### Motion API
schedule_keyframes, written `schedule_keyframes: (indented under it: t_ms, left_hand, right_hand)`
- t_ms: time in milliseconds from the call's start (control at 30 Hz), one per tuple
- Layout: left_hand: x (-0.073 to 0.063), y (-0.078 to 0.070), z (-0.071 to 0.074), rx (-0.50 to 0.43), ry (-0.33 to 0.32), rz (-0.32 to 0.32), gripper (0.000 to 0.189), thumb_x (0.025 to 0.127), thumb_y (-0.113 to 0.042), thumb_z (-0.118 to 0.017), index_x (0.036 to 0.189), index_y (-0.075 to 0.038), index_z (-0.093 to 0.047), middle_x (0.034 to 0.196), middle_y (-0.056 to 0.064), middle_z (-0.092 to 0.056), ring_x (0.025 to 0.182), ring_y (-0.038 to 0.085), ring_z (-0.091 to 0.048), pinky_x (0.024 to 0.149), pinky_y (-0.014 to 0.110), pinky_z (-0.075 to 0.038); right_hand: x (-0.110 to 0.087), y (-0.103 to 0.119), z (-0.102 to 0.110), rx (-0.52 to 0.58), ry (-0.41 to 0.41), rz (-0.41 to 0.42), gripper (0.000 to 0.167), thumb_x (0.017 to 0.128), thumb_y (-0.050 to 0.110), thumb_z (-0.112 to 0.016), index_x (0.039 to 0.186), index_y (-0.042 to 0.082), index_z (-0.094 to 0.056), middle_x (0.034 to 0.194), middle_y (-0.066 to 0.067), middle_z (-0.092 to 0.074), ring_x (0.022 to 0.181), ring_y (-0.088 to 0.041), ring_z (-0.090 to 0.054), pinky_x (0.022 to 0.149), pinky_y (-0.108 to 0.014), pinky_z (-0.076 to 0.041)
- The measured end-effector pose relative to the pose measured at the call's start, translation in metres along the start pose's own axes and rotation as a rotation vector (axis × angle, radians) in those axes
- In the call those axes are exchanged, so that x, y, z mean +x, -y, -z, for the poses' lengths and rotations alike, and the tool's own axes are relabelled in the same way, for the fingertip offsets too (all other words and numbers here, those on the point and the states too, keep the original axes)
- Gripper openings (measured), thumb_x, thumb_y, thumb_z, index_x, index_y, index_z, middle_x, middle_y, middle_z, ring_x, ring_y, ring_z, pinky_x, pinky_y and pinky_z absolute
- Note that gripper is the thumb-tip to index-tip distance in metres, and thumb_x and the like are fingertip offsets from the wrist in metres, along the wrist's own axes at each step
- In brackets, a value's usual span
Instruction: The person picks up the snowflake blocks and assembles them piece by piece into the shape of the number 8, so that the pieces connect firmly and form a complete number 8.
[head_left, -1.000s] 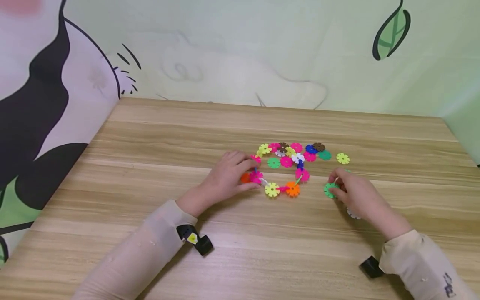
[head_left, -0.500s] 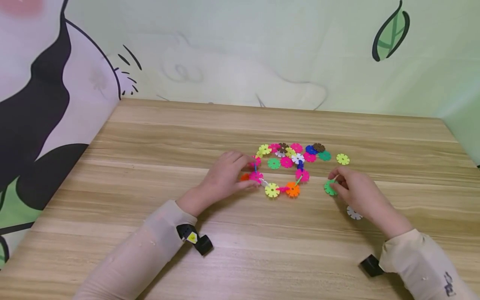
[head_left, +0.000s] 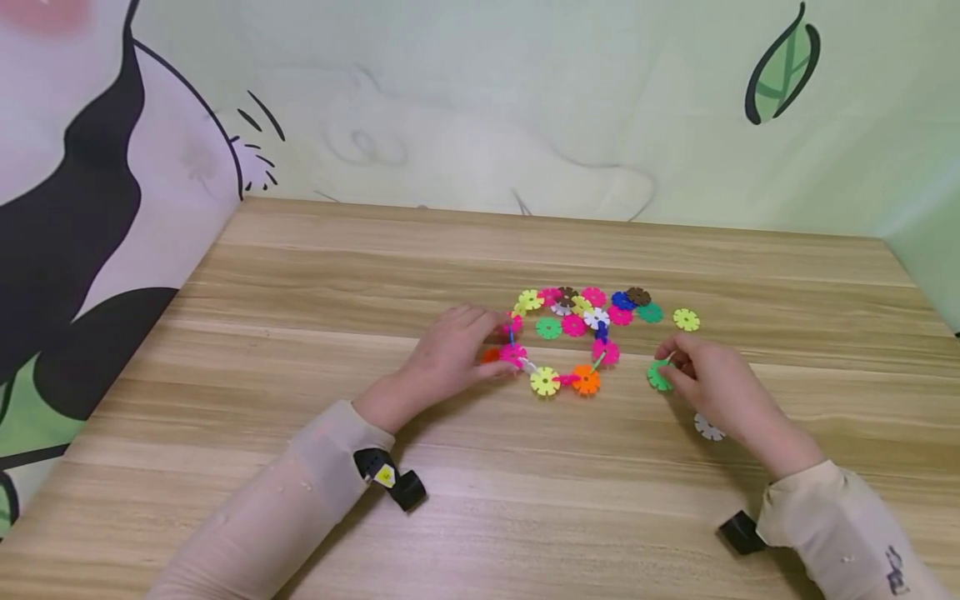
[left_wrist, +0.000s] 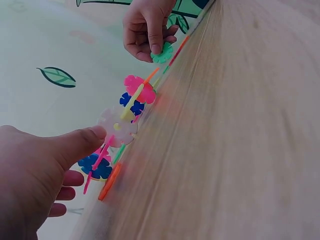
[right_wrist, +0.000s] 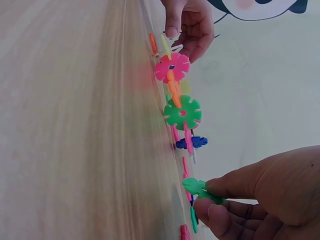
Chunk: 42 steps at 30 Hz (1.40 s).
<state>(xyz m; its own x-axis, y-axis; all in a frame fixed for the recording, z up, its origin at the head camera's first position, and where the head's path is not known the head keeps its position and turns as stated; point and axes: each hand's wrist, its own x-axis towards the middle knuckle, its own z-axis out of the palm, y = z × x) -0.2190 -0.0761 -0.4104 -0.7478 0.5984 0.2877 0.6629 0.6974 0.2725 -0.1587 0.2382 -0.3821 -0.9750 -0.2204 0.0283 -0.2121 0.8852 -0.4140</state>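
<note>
Right of the disc ring point(head_left: 551, 385), the right hand point(head_left: 712, 392) pinches a green disc point(head_left: 657, 377) (left hand point(head_left: 450, 354): grip unclear); slackening could drop it.

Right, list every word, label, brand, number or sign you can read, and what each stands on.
None can be read.
Dark marking on the right sleeve: too blurred to read.
Yellow patch on the black left-wrist device: mark too small to read.
Toy discs: no lettering visible.
</note>
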Motion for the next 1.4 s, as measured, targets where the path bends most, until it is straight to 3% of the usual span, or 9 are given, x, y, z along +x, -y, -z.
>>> schedule_keyframes:
  t_ms: [300, 433, 567, 667, 800, 900, 1133, 1400]
  left_hand:
    - [-0.001, 0.0, -0.001, 0.01, -0.076, -0.048, 0.054, 0.078, -0.041, -0.077, 0.118, -0.007, -0.062, 0.114, 0.008, -0.063, 0.111, 0.024, -0.055, 0.101, 0.038, -0.044]
    - [0.0, -0.002, -0.002, 0.048, -0.102, -0.158, 0.052, 0.079, -0.04, -0.077, 0.118, -0.008, -0.063, 0.122, 0.008, -0.062, 0.118, 0.025, -0.053, 0.106, 0.039, -0.041]
    - [0.003, -0.005, -0.004, 0.109, -0.047, -0.295, 0.053, 0.082, -0.043, -0.073, 0.123, -0.011, -0.062, 0.13, 0.006, -0.061, 0.127, 0.026, -0.051, 0.112, 0.042, -0.036]
    - [0.004, -0.008, -0.009, 0.138, -0.004, -0.338, 0.051, 0.083, -0.046, -0.07, 0.122, -0.014, -0.063, 0.128, 0.003, -0.063, 0.125, 0.023, -0.052, 0.113, 0.041, -0.034]
    - [0.006, -0.011, -0.013, 0.125, 0.006, -0.333, 0.04, 0.084, -0.044, -0.069, 0.113, -0.017, -0.068, 0.117, 0.001, -0.066, 0.118, 0.022, -0.054, 0.111, 0.039, -0.036]
    - [0.008, -0.014, -0.016, 0.1, 0.005, -0.325, 0.036, 0.084, -0.044, -0.07, 0.109, -0.017, -0.07, 0.112, 0.0, -0.066, 0.114, 0.022, -0.054, 0.108, 0.039, -0.037]
    - [0.013, -0.024, -0.019, 0.093, 0.082, -0.303, 0.048, 0.083, -0.05, -0.068, 0.12, -0.019, -0.066, 0.111, -0.002, -0.065, 0.113, 0.018, -0.053, 0.11, 0.038, -0.034]
    - [0.015, -0.031, -0.019, 0.134, 0.136, -0.302, 0.047, 0.085, -0.049, -0.066, 0.121, -0.018, -0.065, 0.113, -0.003, -0.067, 0.114, 0.018, -0.055, 0.11, 0.039, -0.033]
  right_hand:
    - [0.0, -0.002, -0.001, 0.01, -0.018, 0.004, 0.018, 0.091, 0.009, -0.062, 0.106, -0.001, -0.061, 0.077, -0.006, -0.061, 0.068, -0.015, -0.051, 0.059, -0.025, -0.043]
    - [0.0, 0.0, 0.0, 0.032, -0.031, -0.008, 0.018, 0.091, 0.01, -0.064, 0.104, -0.002, -0.063, 0.083, -0.009, -0.066, 0.073, -0.016, -0.057, 0.063, -0.025, -0.048]
    - [-0.003, 0.005, 0.0, 0.089, -0.049, -0.003, 0.015, 0.091, 0.012, -0.064, 0.099, -0.001, -0.063, 0.079, -0.008, -0.066, 0.068, -0.012, -0.058, 0.059, -0.021, -0.049]
    - [-0.005, 0.012, -0.002, 0.135, -0.063, 0.021, 0.013, 0.092, 0.013, -0.063, 0.095, 0.001, -0.061, 0.071, -0.004, -0.063, 0.06, -0.008, -0.053, 0.054, -0.019, -0.045]
    - [-0.008, 0.025, -0.009, 0.155, -0.066, 0.056, 0.013, 0.094, 0.017, -0.062, 0.089, 0.005, -0.058, 0.063, 0.001, -0.055, 0.054, -0.006, -0.046, 0.051, -0.02, -0.039]
    - [-0.01, 0.035, -0.017, 0.158, -0.059, 0.088, 0.011, 0.094, 0.015, -0.062, 0.086, 0.007, -0.06, 0.061, 0.003, -0.055, 0.053, -0.004, -0.047, 0.052, -0.02, -0.04]
    - [-0.013, 0.052, -0.034, 0.198, 0.012, 0.114, 0.009, 0.091, 0.011, -0.064, 0.083, 0.008, -0.061, 0.064, 0.003, -0.06, 0.051, -0.004, -0.052, 0.051, -0.02, -0.046]
    - [-0.013, 0.055, -0.046, 0.121, -0.069, 0.166, 0.015, 0.09, 0.012, -0.066, 0.076, 0.011, -0.059, 0.062, 0.005, -0.059, 0.048, 0.0, -0.045, 0.047, -0.018, -0.042]
